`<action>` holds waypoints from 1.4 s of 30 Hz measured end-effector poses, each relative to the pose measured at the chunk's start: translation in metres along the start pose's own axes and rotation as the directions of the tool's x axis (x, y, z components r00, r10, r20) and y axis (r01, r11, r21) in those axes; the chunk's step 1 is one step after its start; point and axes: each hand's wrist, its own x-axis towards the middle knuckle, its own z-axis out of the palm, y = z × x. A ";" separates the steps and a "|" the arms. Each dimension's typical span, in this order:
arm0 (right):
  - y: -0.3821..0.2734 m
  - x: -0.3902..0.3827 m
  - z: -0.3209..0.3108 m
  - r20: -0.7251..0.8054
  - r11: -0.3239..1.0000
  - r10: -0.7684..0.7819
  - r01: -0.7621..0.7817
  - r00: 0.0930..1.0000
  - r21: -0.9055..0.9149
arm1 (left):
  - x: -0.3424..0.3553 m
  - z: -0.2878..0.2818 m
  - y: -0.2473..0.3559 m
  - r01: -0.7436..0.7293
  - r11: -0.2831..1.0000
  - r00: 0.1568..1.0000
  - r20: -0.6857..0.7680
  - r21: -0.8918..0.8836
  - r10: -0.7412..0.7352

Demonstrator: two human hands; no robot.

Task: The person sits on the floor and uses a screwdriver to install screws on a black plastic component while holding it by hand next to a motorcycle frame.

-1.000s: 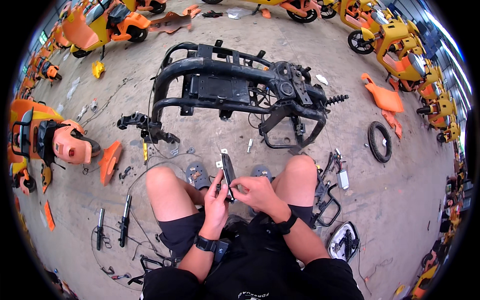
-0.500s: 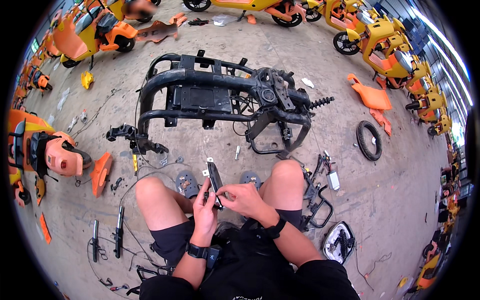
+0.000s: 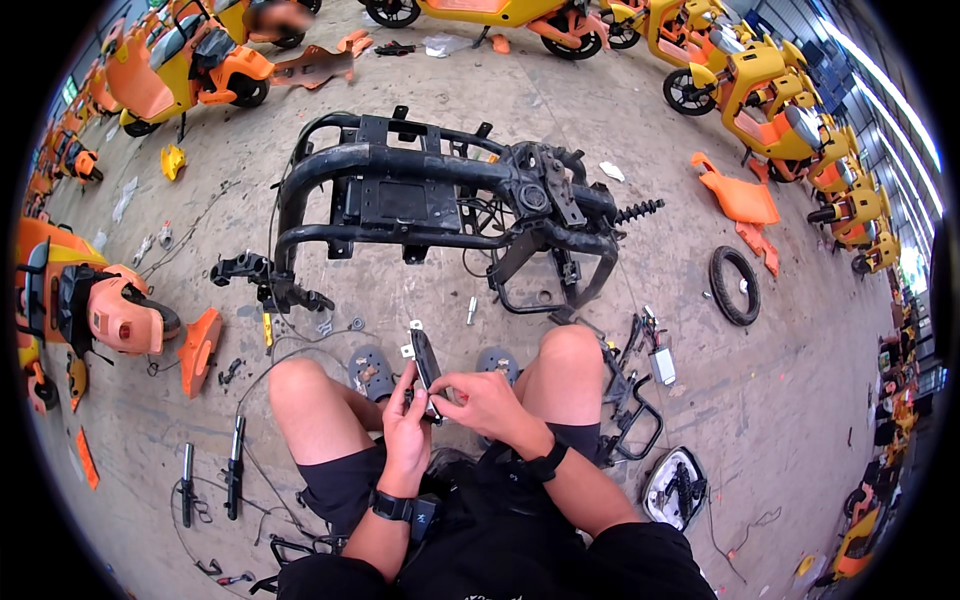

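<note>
Between my knees I hold a long black part with pale tabs point(image 3: 424, 356) tilted upward; its exact kind cannot be made out. My left hand point(image 3: 406, 428) wraps round its lower end from the left, thumb along the side. From the right, my right hand point(image 3: 487, 405) pinches at the same lower end with thumb and forefinger. Whatever small piece may lie between those fingertips is hidden. Beyond my feet a black scooter frame point(image 3: 400, 158) lies on the floor, touched by neither hand.
A silver pin point(image 3: 471, 310) lies between me and the frame. To the right are a silver box with wires point(image 3: 663, 366), a tyre point(image 3: 735, 286) and a white-lined shell point(image 3: 674, 490). Two fork tubes point(image 3: 234, 468) lie at left. Orange panels point(image 3: 200, 350) and yellow scooters point(image 3: 765, 100) stand around.
The view has shifted very slightly. Both hands keep their hold on the black part, with only small movement of the right fingers at its lower end.
</note>
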 end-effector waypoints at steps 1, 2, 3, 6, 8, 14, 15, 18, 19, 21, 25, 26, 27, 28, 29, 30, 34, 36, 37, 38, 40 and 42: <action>0.004 0.000 0.003 -0.060 0.997 -0.082 0.081 0.995 -0.018 | 0.001 -0.001 0.000 0.004 1.000 1.000 0.011 0.009 -0.004; 0.012 0.001 0.010 -0.116 0.986 -0.164 0.161 0.979 -0.042 | 0.001 -0.002 0.000 0.008 1.000 1.000 0.004 0.011 -0.008; 0.012 0.002 0.012 -0.168 0.970 -0.243 0.234 0.955 -0.070 | 0.000 -0.002 0.001 0.015 1.000 1.000 -0.005 0.011 -0.015; 0.007 0.002 0.011 -0.150 0.971 -0.236 0.227 0.960 -0.074 | 0.002 -0.003 0.001 0.018 1.000 1.000 -0.012 0.020 -0.018; 0.014 0.001 0.012 -0.138 0.979 -0.198 0.189 0.971 -0.071 | 0.000 -0.001 0.002 0.026 0.999 0.999 -0.025 0.028 -0.026; 0.007 0.000 0.008 -0.078 0.999 -0.053 0.053 0.996 -0.006 | 0.002 -0.001 0.001 -0.020 0.996 1.000 -0.011 0.092 0.021; 0.004 0.000 0.006 -0.068 0.999 -0.041 0.040 0.997 -0.014 | 0.003 -0.002 0.000 -0.020 0.998 1.000 -0.015 0.067 0.021; 0.004 0.001 0.008 -0.074 1.000 -0.014 0.015 0.997 0.008 | 0.002 -0.003 0.002 0.002 1.000 1.000 -0.021 0.019 -0.001; 0.003 0.001 0.008 -0.078 0.999 0.012 -0.009 0.997 0.035 | 0.002 -0.003 0.003 0.003 1.000 1.000 -0.019 -0.016 -0.003; -0.002 0.003 0.009 -0.075 0.993 0.057 -0.050 0.995 0.103 | 0.002 -0.003 0.005 0.015 0.995 1.000 -0.011 -0.094 -0.016; 0.002 0.000 0.011 -0.204 0.987 0.002 0.031 0.979 0.158 | 0.007 -0.006 0.002 0.039 0.966 0.999 0.019 -0.256 -0.036; 0.007 -0.001 0.012 -0.196 0.985 0.015 0.019 0.981 0.173 | 0.007 -0.005 0.002 0.043 0.956 0.999 0.021 -0.289 -0.039; 0.010 -0.003 0.014 -0.197 0.981 0.034 0.004 0.980 0.193 | 0.007 -0.007 0.002 0.026 0.957 0.999 0.026 -0.288 -0.020; 0.011 -0.003 0.015 -0.199 0.977 0.054 -0.011 0.979 0.212 | 0.008 -0.009 0.002 0.011 0.958 1.000 0.032 -0.286 -0.002; 0.010 -0.003 0.016 -0.173 0.969 0.055 -0.011 0.983 0.249 | 0.007 -0.011 0.001 -0.004 0.959 0.999 0.038 -0.283 0.015; 0.005 -0.001 0.015 -0.160 0.971 0.061 -0.021 0.985 0.240 | 0.007 -0.010 0.004 -0.011 0.954 0.999 0.029 -0.300 0.020; 0.001 -0.002 0.011 -0.071 0.987 0.036 -0.024 0.997 0.161 | 0.007 -0.009 0.008 -0.025 0.940 0.999 0.014 -0.341 0.032; 0.000 -0.001 0.012 -0.039 0.990 -0.004 0.009 0.999 0.139 | 0.008 -0.007 0.007 -0.032 0.937 0.999 0.003 -0.347 0.035; -0.002 0.001 0.012 -0.041 0.989 -0.026 0.032 0.999 0.148 | 0.005 -0.003 0.013 -0.021 0.932 0.999 0.017 -0.361 0.029; -0.004 0.002 0.013 -0.043 0.986 -0.048 0.054 0.998 0.156 | 0.005 -0.004 0.013 -0.027 0.930 0.999 0.013 -0.365 0.034; -0.009 0.002 0.010 -0.023 0.991 -0.023 0.026 0.999 0.129 | 0.006 -0.004 0.012 -0.047 0.923 0.999 0.007 -0.382 0.054; -0.007 0.002 0.010 -0.024 0.992 -0.030 0.033 0.999 0.119 | 0.005 -0.001 0.015 -0.035 0.924 0.999 -0.018 -0.381 0.030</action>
